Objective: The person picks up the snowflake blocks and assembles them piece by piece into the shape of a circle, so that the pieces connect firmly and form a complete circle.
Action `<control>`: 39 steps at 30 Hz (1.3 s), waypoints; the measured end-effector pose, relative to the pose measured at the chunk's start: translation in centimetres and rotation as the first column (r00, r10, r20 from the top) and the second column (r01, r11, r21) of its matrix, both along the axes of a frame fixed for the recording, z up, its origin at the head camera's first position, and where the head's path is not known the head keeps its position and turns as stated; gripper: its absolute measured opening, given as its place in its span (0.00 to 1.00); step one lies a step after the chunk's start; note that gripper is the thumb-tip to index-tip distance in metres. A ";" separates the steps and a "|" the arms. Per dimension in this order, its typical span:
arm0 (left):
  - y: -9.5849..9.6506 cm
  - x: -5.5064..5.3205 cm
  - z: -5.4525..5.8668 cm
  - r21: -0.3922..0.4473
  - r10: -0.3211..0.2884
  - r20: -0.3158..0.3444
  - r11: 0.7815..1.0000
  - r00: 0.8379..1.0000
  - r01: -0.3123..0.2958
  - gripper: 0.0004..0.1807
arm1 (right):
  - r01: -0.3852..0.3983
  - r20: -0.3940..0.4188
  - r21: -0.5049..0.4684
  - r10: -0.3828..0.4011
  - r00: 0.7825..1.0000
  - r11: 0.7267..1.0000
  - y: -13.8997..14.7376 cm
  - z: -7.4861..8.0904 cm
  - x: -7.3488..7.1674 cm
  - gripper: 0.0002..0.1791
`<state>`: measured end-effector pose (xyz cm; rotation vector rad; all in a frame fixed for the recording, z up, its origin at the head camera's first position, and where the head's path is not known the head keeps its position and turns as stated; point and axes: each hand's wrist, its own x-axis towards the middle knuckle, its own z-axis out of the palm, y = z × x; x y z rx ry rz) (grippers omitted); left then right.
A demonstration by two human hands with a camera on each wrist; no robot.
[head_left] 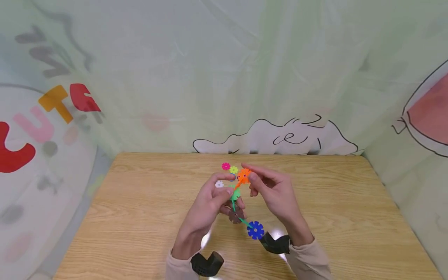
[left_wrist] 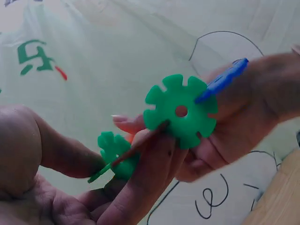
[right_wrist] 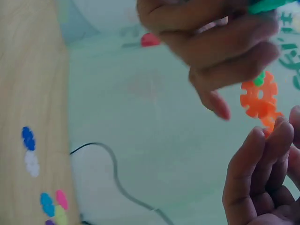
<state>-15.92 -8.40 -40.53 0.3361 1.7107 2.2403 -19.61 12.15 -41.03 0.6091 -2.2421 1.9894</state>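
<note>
Both hands hold a chain of interlocking notched plastic discs above the wooden table. My left hand (head_left: 204, 206) grips the chain near a green disc (head_left: 235, 194), its thumb on one side and fingers behind. My right hand (head_left: 280, 192) pinches an orange disc (head_left: 246, 174) at the far end between thumb and fingers. A second orange disc, seen edge-on, joins it to the green one. Toward me hang a brown disc (head_left: 236, 216), another green disc (left_wrist: 161, 101) and a dark blue disc (head_left: 255, 230) at the free end. Fingers partly cover the middle.
Loose discs lie on the table (head_left: 140, 202) beyond the hands: pink (head_left: 225, 166), yellow (head_left: 234, 170), white (head_left: 219, 184), and a dark blue one (right_wrist: 28, 138) in the right wrist view. A printed curtain (head_left: 175, 77) stands behind the table's back edge.
</note>
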 end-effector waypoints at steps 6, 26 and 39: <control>-2.1 -1.3 -1.6 0.102 0.033 0.034 0.994 0.999 -0.036 0.30 | 0.064 0.186 0.146 -0.091 0.978 0.987 0.5 -4.6 -4.0 0.22; -1.6 -2.5 -2.6 0.209 0.122 0.178 0.965 0.976 -0.159 0.20 | 0.001 0.140 0.748 -0.160 0.977 0.664 -1.1 -11.0 -8.4 0.19; -1.4 -2.1 -2.0 0.107 0.222 0.136 0.966 0.965 -0.237 0.12 | -0.016 0.150 0.763 -0.154 0.977 0.646 -0.8 -10.6 -8.1 0.10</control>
